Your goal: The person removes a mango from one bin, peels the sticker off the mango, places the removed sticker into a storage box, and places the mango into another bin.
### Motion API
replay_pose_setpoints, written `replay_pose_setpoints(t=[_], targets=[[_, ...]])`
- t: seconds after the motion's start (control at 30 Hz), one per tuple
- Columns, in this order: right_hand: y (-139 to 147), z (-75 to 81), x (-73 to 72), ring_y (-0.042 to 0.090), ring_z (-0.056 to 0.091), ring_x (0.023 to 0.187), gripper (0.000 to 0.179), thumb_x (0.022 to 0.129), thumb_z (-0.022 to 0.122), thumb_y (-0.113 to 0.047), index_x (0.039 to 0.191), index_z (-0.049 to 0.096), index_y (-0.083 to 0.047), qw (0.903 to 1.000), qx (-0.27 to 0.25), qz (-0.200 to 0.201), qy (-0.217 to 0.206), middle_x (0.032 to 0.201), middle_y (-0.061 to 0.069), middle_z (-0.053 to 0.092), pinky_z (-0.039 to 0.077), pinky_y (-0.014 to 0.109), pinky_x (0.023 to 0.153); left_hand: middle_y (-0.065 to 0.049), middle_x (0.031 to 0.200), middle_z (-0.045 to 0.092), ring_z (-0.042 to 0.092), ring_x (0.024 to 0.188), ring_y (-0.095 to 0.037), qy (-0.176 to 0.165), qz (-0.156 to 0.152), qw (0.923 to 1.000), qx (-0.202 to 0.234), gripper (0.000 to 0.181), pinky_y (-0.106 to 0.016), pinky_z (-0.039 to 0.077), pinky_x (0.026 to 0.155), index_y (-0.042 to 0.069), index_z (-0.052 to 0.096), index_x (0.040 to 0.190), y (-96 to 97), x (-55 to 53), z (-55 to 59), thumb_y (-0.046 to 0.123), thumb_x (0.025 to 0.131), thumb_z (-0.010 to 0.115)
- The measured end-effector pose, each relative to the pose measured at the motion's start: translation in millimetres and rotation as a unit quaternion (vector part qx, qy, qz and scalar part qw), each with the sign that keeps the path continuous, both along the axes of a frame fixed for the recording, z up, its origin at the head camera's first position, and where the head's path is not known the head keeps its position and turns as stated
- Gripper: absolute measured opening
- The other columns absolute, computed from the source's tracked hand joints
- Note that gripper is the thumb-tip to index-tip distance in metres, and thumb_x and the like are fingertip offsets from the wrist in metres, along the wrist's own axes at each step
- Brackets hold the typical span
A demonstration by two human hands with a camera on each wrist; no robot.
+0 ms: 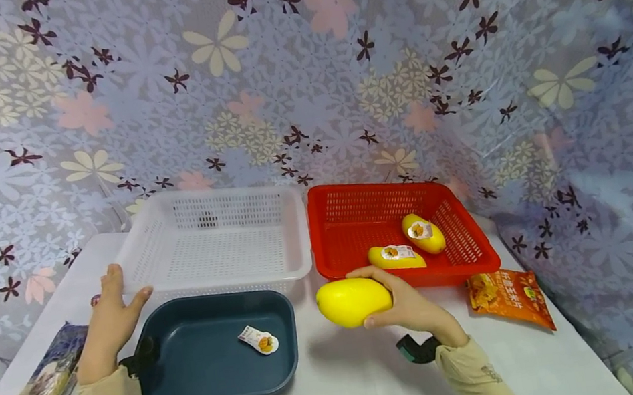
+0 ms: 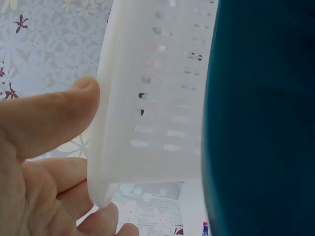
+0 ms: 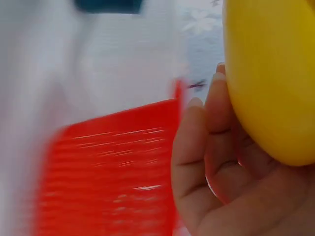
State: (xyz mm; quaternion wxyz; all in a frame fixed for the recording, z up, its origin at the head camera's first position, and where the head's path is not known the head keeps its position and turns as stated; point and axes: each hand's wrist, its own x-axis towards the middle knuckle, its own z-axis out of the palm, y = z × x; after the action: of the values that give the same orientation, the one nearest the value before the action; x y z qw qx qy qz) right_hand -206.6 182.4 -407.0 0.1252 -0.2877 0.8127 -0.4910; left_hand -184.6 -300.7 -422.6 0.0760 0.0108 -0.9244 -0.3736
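A flowered cloth (image 1: 301, 91) hangs behind a white table (image 1: 380, 391). On it, a white basket (image 1: 227, 254) stands far left, a red basket (image 1: 340, 238) holding two yellow fruits (image 1: 435, 241) far right, and a dark tray (image 1: 201, 369) with a label (image 1: 259, 340) near left; grouped closely, they seem placed for easy reach. The right hand (image 1: 401, 304) grips a third yellow fruit (image 1: 351, 302) before the red basket, fingers round the far side, thumb near, presumably because its smooth skin could slip. The left hand (image 1: 108, 324), loosely spread, touches the white basket's near left corner, perhaps steadying it.
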Motion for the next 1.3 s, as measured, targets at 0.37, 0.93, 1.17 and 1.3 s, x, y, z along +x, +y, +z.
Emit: replay_pose_setpoints(t=[0.37, 0.93, 1.17, 1.3], targets=[[-69, 59.8, -75.9, 0.028, 0.049, 0.116, 0.064, 0.083, 0.076, -0.022, 0.137, 0.044, -0.019, 0.9997, 0.019, 0.012, 0.013, 0.136, 0.007, 0.05, 0.046, 0.041, 0.098, -0.038, 0.153, -0.007, -0.006, 0.14, -0.058, 0.001, 0.011, 0.9999, -0.005, 0.085, -0.071, 0.002, 0.111, -0.015, -0.004, 0.147, 0.5, -0.4, 3.3, 0.036, 0.102, 0.046], [-208, 26.3, -145.9, 0.022, 0.049, 0.111, 0.068, 0.087, 0.068, -0.035, 0.144, 0.038, -0.013, 0.9836, 0.147, 0.062, -0.084, 0.141, 0.01, 0.045, 0.047, 0.032, 0.092, -0.033, 0.155, -0.012, -0.007, 0.142, -0.055, -0.014, 0.017, 0.9997, 0.014, 0.088, -0.071, 0.006, 0.111, -0.01, -0.009, 0.149, 0.3, 0.8, -0.8, 0.037, 0.1, 0.049], [-244, 27.7, -142.1, 0.016, 0.052, 0.096, 0.07, 0.087, 0.067, -0.035, 0.146, 0.036, -0.012, 0.9629, 0.216, 0.112, -0.118, 0.139, 0.01, 0.045, 0.052, 0.025, 0.078, -0.03, 0.156, -0.016, -0.01, 0.143, -0.053, -0.031, 0.023, 0.9991, 0.018, 0.09, -0.07, 0.005, 0.111, -0.007, -0.011, 0.149, 2.2, 1.0, 0.6, 0.04, 0.1, 0.049], [-261, 31.1, -141.2, 0.017, 0.054, 0.099, 0.068, 0.09, 0.064, -0.036, 0.146, 0.037, -0.01, 0.956, 0.234, 0.127, -0.124, 0.14, 0.009, 0.045, 0.055, 0.026, 0.079, -0.031, 0.156, -0.014, -0.009, 0.143, -0.053, -0.032, 0.03, 0.9989, 0.013, 0.089, -0.069, 0.005, 0.112, -0.008, -0.009, 0.149, 0.9, -0.7, 1.7, 0.038, 0.1, 0.049]])
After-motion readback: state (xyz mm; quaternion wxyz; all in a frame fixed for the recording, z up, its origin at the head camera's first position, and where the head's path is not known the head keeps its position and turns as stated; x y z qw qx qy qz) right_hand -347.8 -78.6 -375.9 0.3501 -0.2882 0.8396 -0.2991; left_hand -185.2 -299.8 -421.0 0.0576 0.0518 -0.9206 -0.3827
